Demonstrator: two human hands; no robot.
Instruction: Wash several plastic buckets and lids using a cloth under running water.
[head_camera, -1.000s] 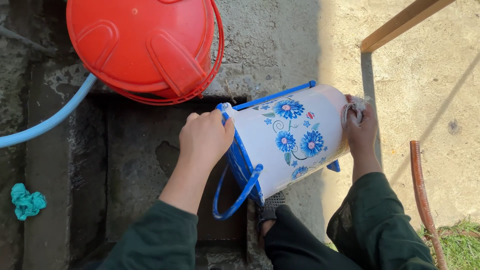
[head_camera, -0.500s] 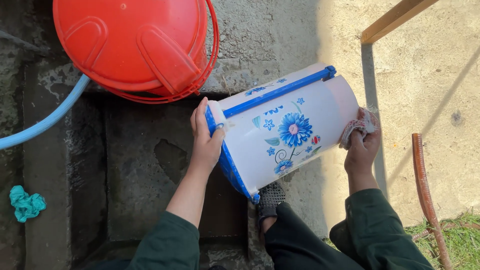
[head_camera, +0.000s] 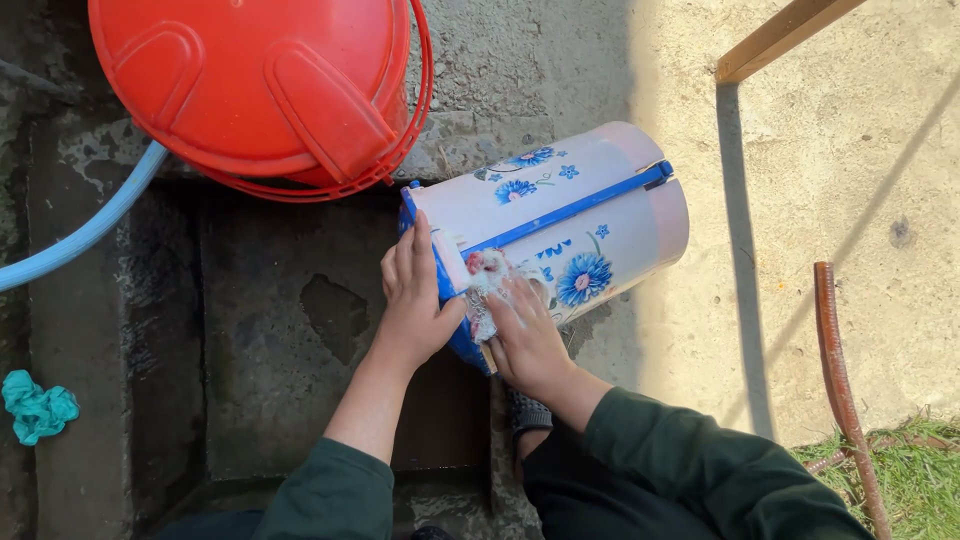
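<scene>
Nearest, the left hand (head_camera: 415, 300) grips the blue rim of the white flowered bucket (head_camera: 560, 225), which lies tilted on its side over the wet concrete floor (head_camera: 260, 320). Just beside it, the right hand (head_camera: 528, 338) presses a soapy scrubbing pad (head_camera: 482, 290) against the bucket's wall near the rim. Scrubbing looks under way; reaching further round calls for turning the bucket. Beyond stands a red bucket (head_camera: 260, 85).

Count: two buckets, one white floral bucket (head_camera: 590, 215), one red bucket (head_camera: 250, 85); two hoses, blue (head_camera: 80, 235) and brown (head_camera: 840, 380); one teal rag (head_camera: 35, 408).
</scene>
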